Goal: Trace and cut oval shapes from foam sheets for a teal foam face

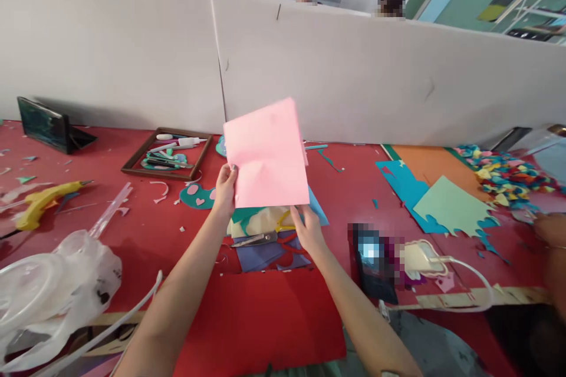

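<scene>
A pink square sheet [267,153], which looks folded or doubled along its right edge, is held up above the table, tilted towards me. My left hand [226,188] is closed on its lower left edge, thumb in front. Fingers of my right hand [306,225] pinch the bottom right corner. Below the sheet lie scissors [256,240] with their blades to the left, yellow handles [285,221] of a second tool, and cut pieces of purple sheet [260,254]. A teal cut shape with pink spots [197,196] lies left of the pile, partly hidden by my left hand.
A brown frame tray [126,166] with pens and tools stands behind. Left are a yellow glue gun [42,203], a plastic bag [84,271] and a propped tablet [44,123]. Right are a phone [374,262], a power bank [422,257], coloured sheets [451,206] and another person's arm [552,235].
</scene>
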Tool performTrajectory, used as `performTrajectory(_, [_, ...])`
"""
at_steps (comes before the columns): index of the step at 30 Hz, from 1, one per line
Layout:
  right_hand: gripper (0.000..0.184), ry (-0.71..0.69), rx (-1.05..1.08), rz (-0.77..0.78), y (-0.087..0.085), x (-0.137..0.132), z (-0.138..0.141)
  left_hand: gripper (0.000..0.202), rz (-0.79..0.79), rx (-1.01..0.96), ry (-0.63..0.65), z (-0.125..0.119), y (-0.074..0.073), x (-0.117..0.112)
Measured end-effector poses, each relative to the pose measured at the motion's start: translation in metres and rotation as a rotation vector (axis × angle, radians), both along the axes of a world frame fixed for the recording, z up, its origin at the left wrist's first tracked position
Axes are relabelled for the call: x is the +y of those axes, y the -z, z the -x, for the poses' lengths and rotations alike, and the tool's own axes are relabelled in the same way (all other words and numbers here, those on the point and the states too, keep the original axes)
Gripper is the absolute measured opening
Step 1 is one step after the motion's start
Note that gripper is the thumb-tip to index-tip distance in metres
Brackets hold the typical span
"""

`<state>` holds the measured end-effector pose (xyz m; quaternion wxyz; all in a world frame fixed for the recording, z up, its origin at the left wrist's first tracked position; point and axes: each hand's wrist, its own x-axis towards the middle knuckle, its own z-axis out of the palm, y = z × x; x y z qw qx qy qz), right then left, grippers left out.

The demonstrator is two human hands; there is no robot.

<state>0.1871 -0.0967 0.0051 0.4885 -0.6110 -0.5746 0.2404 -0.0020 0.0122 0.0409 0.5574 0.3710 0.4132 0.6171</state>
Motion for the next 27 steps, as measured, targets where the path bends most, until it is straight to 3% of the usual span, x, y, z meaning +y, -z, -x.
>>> performTrajectory(5, [0.031, -0.218, -0.275, -0.122, 0.006, 0.016, 0.002, 0.038, 0.036, -0.081, 0.055, 0.01, 0.003, 0.0])
performTrajectory(8, [0.035, -0.169, -0.302, -0.1, 0.014, 0.026, -0.003, 0.04, 0.065, -0.092, 0.062, 0.008, 0.007, 0.001])
performTrajectory(13, [0.032, 0.268, -0.012, 0.038, 0.025, 0.047, -0.024, 0.039, 0.068, -0.129, 0.086, 0.01, 0.008, 0.0])
performTrajectory(15, [0.036, 0.358, 0.151, 0.124, 0.028, 0.057, -0.03, 0.039, 0.071, -0.155, 0.108, 0.012, 0.009, -0.001])
performTrajectory(19, [0.044, 0.336, 0.545, 0.294, 0.028, 0.081, -0.033, 0.04, 0.133, -0.15, 0.138, 0.013, 0.015, 0.001])
performTrajectory(21, [0.045, 0.316, 0.646, 0.335, 0.026, 0.092, -0.03, 0.041, 0.163, -0.159, 0.139, 0.01, 0.019, 0.001])
performTrajectory(27, [0.031, 0.268, 0.573, 0.295, 0.016, 0.099, -0.021, 0.037, 0.165, -0.183, 0.113, 0.002, 0.027, -0.001])
